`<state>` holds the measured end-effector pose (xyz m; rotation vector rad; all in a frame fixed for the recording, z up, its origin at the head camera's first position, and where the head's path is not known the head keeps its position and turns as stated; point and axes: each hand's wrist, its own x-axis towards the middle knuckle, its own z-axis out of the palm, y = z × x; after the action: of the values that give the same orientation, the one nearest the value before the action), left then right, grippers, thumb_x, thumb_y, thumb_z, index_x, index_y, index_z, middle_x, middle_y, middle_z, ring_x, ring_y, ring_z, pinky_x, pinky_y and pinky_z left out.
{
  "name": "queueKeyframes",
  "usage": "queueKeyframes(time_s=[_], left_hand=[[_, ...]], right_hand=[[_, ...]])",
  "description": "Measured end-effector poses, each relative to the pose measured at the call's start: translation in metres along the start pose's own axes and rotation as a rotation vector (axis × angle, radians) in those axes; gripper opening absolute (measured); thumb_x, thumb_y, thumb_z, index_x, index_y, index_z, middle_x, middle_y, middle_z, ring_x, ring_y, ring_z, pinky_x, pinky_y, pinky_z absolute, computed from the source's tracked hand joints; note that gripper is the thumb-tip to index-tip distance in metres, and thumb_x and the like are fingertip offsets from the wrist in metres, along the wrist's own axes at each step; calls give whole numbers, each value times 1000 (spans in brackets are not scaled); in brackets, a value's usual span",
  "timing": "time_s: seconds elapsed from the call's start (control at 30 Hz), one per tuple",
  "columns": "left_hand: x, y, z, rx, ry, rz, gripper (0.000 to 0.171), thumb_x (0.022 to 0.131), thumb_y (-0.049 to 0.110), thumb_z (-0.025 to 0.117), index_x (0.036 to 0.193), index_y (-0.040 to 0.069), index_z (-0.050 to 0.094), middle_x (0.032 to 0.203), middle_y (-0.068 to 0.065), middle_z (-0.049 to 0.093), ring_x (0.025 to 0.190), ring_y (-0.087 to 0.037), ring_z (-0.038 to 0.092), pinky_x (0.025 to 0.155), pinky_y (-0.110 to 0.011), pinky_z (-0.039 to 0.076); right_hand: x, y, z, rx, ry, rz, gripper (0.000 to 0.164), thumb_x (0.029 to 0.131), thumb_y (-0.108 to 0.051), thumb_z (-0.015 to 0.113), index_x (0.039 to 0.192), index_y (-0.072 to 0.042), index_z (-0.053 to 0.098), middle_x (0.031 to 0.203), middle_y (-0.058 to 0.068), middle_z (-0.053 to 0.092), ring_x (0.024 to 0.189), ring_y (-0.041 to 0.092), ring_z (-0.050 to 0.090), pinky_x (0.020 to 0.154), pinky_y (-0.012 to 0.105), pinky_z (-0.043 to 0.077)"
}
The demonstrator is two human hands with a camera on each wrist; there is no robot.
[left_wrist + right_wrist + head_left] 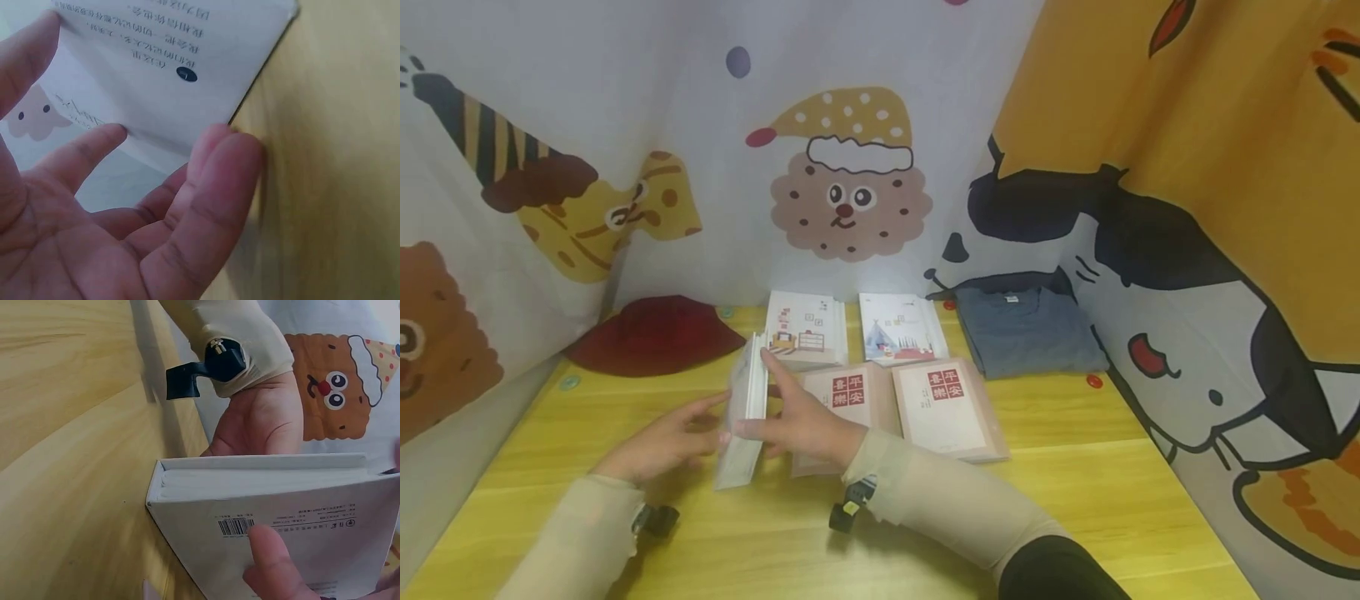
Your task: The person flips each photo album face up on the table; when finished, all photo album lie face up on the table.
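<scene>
The right hand (808, 425) grasps a white hardcover book (745, 400), its thumb reaching across to the far cover and at least one finger pressing on the other cover, just beside a printed barcode (236, 527). The left hand (662, 442) is not gripping: its fingers are spread and loosely bent, with fingertips touching the opposite cover, which carries lines of Chinese text and a small dark oval mark (186, 74). The book is held on edge between the two hands, left of centre over the wood-grain table (1045, 517), with its page block facing the right hand; whether its lower edge rests on the tabletop is hard to tell. Each wrist, in a beige sleeve (925, 492), carries a small black camera (661, 521). Just right of the held book lie two pale pink books with white panels and red square characters, the left one (850, 408) partly behind the right hand and the right one (951, 408) beside it. Behind these sit two white books with illustrated covers, one (805, 325) showing furniture and the other (898, 329) a tent. A burgundy hat (658, 337) lies at the back left, and a folded blue-grey T-shirt (1030, 333) at the back right. Cartoon-printed curtains (700, 125) hang around the table.
</scene>
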<state>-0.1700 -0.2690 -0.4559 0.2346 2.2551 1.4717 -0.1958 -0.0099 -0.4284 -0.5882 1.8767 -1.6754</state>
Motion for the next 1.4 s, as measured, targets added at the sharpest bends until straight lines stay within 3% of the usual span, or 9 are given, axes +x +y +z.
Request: queueKeyframes(time_s=[0.23,0.47,0.6,0.73,0.87,1.07,1.2,1.3,1.4], left_hand=[[-3,0,-3,11,-3,-44,88,101,28,70,168,5,18,146,-38,49,118,-42,66,92,-57,60],[-7,0,-6,147,17,-21,88,102,33,70,167,1,20,149,-41,46,123,-47,61,81,-50,61],[-8,2,-4,221,48,15,86,101,34,72,166,1,27,158,-40,37,137,-56,48,94,-61,58],[-9,2,-6,295,89,34,83,100,36,73,164,3,32,161,-38,35,143,-54,43,112,-69,43],[-11,1,-10,322,98,35,81,100,31,72,164,2,31,159,-39,36,141,-55,44,112,-71,41],[-13,-4,-17,318,83,-31,87,99,28,73,167,5,24,162,-38,34,144,-55,40,114,-72,37],[-13,-6,-21,326,77,-41,88,99,28,73,168,6,23,161,-38,35,143,-55,41,112,-69,41],[-14,-6,-22,321,77,-50,88,99,27,73,168,6,23,161,-38,35,143,-55,41,110,-66,44],[-17,-6,-23,310,82,-59,88,99,27,73,168,7,23,163,-37,32,146,-58,35,113,-72,38]], right_hand=[[2,2,-2,-19,3,25,95,94,-11,76,166,-45,24,162,14,42,88,18,75,74,42,67],[0,4,-1,-67,26,58,91,94,-25,81,164,-47,27,150,11,53,85,18,74,73,46,67],[0,5,0,-106,35,66,95,89,-15,83,165,-41,32,146,8,55,93,15,70,80,39,65],[0,10,1,-197,44,68,86,90,-12,79,163,-30,39,146,5,58,101,10,68,96,29,57],[0,15,1,-255,47,75,83,91,-12,77,164,-25,39,153,6,55,109,10,66,107,27,51],[0,14,7,-343,102,101,88,89,-11,78,165,-19,35,165,10,44,143,20,50,122,34,40],[-2,12,14,-351,186,152,90,88,-8,78,166,-13,32,168,17,36,126,27,60,87,36,63],[-4,10,16,-315,218,173,90,90,-11,79,166,-10,32,168,22,31,100,27,64,53,35,60],[-6,8,15,-346,204,159,89,91,-21,80,164,-6,33,168,21,34,118,30,64,75,39,65]])
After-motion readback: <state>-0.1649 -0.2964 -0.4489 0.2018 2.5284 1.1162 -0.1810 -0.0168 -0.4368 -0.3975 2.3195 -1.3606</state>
